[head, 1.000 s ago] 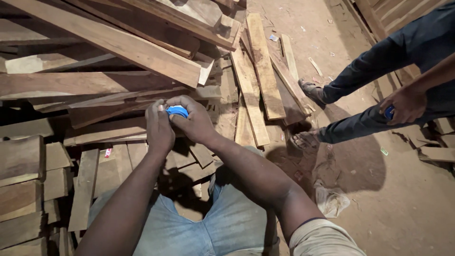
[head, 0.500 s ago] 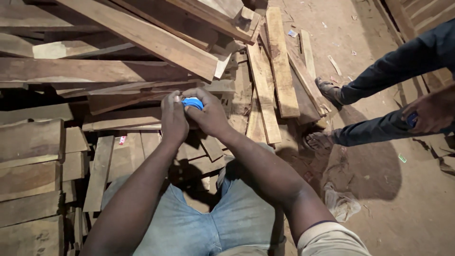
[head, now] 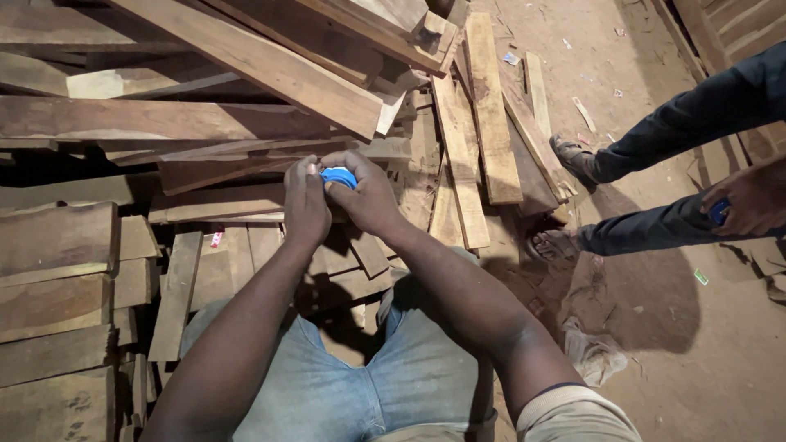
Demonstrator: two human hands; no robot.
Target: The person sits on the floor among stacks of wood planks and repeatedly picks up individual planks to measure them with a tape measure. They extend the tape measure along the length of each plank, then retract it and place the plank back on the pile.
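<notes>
Blue and small, the round object sat between our two hands, raised in front of us above the stacked wooden planks. Our left hand and our right hand were both closed around it, fingers pressed on its sides. Another person's hand was well apart, at the right.

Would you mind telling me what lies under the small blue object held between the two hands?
The right hand cups the small blue object from below; the left hand closes beside it. Its underside is covered. Brown wooden planks lie beneath.
</notes>
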